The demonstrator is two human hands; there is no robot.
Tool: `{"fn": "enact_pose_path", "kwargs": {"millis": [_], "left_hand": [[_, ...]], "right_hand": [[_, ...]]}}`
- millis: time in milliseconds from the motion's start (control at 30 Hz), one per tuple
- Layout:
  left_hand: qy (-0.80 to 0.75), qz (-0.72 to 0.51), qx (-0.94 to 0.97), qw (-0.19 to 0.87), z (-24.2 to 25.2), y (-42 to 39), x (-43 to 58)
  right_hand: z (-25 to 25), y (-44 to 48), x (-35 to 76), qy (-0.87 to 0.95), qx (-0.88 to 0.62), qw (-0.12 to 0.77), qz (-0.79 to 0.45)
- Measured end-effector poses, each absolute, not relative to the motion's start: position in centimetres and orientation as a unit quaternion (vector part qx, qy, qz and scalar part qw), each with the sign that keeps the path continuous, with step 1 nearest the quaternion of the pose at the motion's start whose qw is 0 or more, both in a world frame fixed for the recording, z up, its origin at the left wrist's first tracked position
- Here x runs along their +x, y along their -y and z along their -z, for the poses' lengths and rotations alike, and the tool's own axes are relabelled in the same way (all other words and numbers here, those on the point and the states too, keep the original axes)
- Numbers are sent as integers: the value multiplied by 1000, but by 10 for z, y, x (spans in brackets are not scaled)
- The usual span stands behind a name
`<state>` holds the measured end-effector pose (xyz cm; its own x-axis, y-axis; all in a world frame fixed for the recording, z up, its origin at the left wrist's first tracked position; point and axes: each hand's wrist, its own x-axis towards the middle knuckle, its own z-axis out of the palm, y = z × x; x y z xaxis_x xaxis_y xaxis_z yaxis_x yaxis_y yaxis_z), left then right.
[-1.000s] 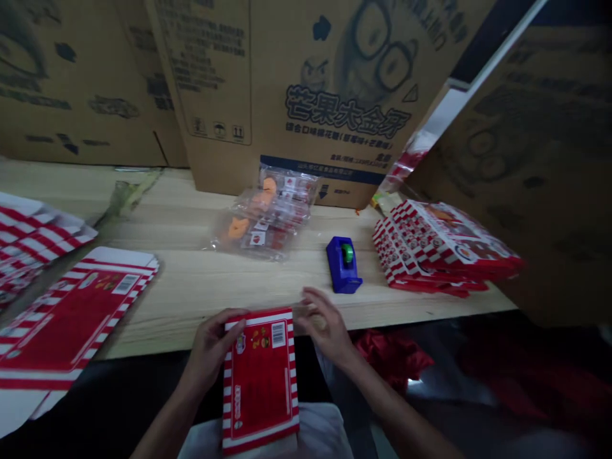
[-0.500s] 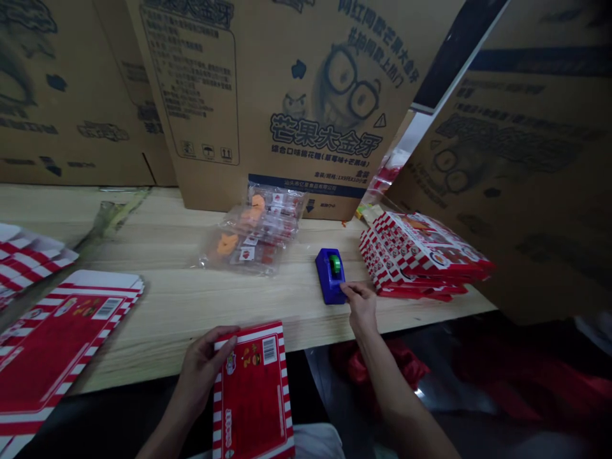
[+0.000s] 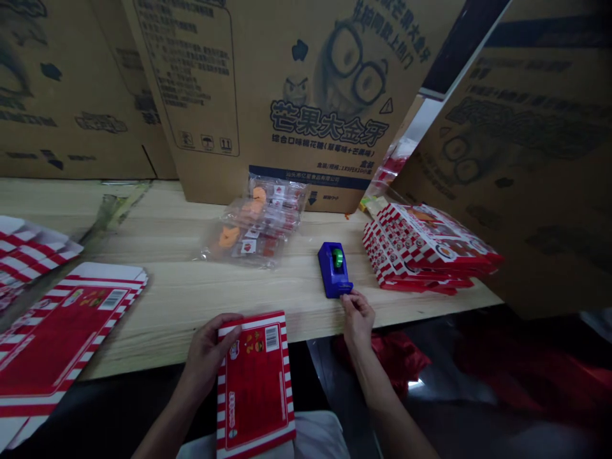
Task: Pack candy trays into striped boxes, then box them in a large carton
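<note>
In my left hand (image 3: 215, 347) is a flat red paper box (image 3: 255, 389) with red-and-white striped edges and a barcode. The thumb lies on its face at the upper left corner, over my lap at the table's front edge. A blue tape dispenser (image 3: 329, 271) with a green core stands on the table. My right hand (image 3: 358, 319) pinches with thumb and fingertips at the dispenser's front cutting end, on the end of the tape; the clear strip itself hardly shows.
Orange pieces in clear plastic packets (image 3: 253, 226) lie behind the dispenser. Striped printed boxes (image 3: 425, 245) are stacked to the right. Flat red boxes (image 3: 62, 338) and striped ones (image 3: 33, 248) lie at the left. Large cardboard cartons (image 3: 258, 83) wall the back of the table (image 3: 176, 306).
My right hand has shifted slightly down toward me at the dispenser's front end, still pinching. My left hand keeps the red box, now slightly higher in view. The whole view has tilted a little.
</note>
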<state>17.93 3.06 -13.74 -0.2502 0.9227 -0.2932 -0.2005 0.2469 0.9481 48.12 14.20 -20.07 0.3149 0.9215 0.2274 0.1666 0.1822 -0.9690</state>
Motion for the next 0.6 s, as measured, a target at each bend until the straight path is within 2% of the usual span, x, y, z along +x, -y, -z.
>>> {"fn": "enact_pose_path", "kwargs": {"millis": [100,167,233,333,433,500,600], "left_hand": [[-590,-547,340,487,122,-43,169],[-593,-544,401,438,106,-57,158],[-581,-495,491,420,91,-71,147],[-531,-355,603,478,78,-88,143],[-487,-277,632,536,80,-94,151],[-470,-267,632,556,83,-92,157],[-461,-289,603,584,87,-85,161]], "right_hand": [[193,-135,481,445,-566,622,-307],[179,-128,477,456,-553,611,-338],[157,-123,468,519,-512,552,-404],[120,-124,441,663,-387,377,-518],[97,-129,407,760,-252,220,-557],[93,-130,387,800,-227,186,-524],[99,-124,370,836,-273,193,-436]]}}
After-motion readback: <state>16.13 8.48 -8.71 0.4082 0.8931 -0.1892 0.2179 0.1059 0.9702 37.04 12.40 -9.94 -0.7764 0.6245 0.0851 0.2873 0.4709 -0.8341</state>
